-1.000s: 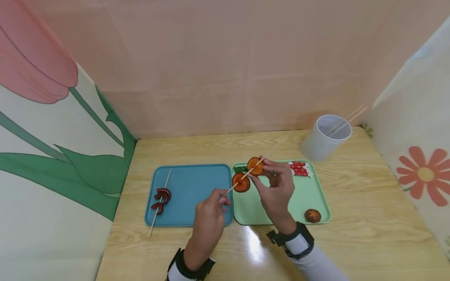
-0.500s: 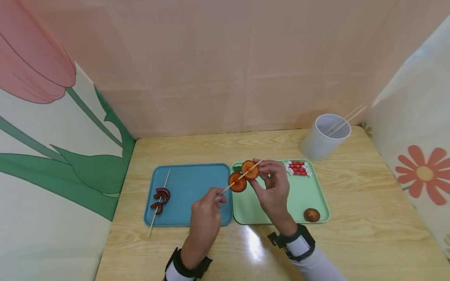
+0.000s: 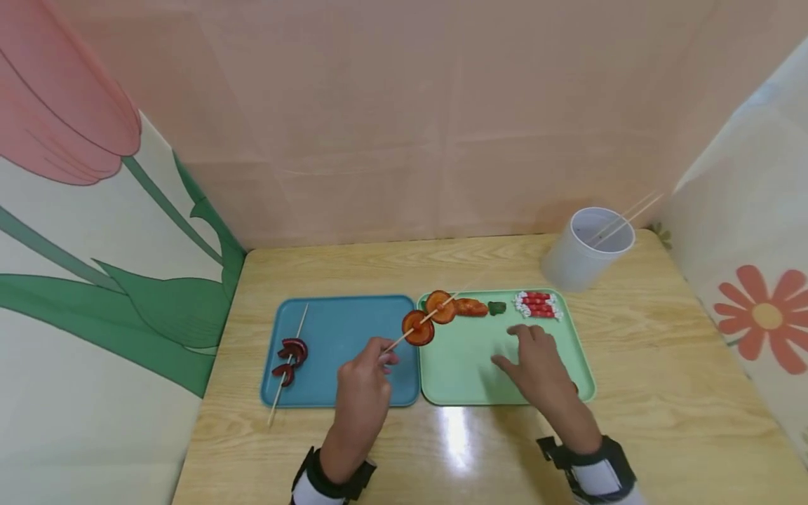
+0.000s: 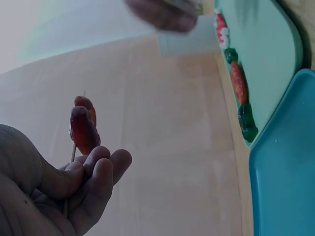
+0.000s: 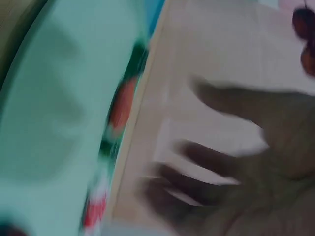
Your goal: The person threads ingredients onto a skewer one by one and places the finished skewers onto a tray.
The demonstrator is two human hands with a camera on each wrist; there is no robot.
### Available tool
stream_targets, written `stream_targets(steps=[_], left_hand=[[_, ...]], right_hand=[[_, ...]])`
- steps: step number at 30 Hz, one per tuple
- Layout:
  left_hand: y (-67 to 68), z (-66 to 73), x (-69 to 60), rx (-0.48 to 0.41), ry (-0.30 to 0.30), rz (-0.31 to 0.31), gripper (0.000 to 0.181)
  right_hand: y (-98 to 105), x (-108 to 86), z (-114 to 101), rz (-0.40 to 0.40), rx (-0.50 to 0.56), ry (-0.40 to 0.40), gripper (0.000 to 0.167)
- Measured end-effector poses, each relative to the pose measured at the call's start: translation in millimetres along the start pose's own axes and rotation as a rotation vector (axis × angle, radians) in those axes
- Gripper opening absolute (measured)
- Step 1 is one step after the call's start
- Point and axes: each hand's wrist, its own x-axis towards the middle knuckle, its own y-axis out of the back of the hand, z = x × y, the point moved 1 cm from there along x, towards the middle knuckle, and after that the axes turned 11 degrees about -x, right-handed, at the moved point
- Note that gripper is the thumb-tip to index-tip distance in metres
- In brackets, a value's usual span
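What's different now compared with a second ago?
The right hand has let go of the upper orange slice and moved right and back toward the person, over the green tray. The left hand and its held skewer shifted slightly left. Unchanged: the left hand's grip, the loaded skewer on the blue tray, and the white cup.

Your left hand (image 3: 362, 393) and right hand (image 3: 543, 368) are bare. Round the left wrist you wear a black band (image 3: 330, 479), with a white panel (image 3: 313, 494) set against it and a small black block (image 3: 365, 474) jutting from the inner side. Your right wrist has a matching black cuff (image 3: 583, 457), its edges framing a squarish, greyish-white patch (image 3: 597, 478); a small, angular black bracket (image 3: 548, 449) sticks out on its inner side. Behind that cuff you show a bit of pale grey sleeve (image 3: 625, 498), cut off by the lower edge of the head view.
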Motion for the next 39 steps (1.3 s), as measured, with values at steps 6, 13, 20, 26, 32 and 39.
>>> stream_targets(steps=[6, 13, 20, 26, 32, 39], left_hand=[[1.9, -4.0, -0.3, 0.006, 0.003, 0.019, 0.044], [5.3, -5.9, -1.3, 0.003, 0.020, 0.029, 0.043], [5.6, -5.4, -1.4, 0.000, 0.037, 0.032, 0.040], [5.4, -6.3, -2.6, 0.004, 0.041, 0.032, 0.040], [5.1, -5.8, -4.0, 0.020, 0.033, 0.025, 0.042], [6.0, -6.4, -4.0, 0.022, -0.007, 0.035, 0.047]], right_hand=[[5.2, -22.1, 59.0, -0.199, -0.290, -0.107, 0.059], [-0.1, -31.5, 82.8, -0.232, -0.274, -0.038, 0.028], [-8.8, -32.9, 77.2, -0.166, -0.244, 0.013, 0.013], [-12.8, -28.5, 79.3, -0.225, -0.243, -0.083, 0.023], [-12.4, -26.2, 82.4, -0.216, -0.240, -0.091, 0.034], [3.3, 5.0, 61.8, -0.046, 0.110, 0.036, 0.045]])
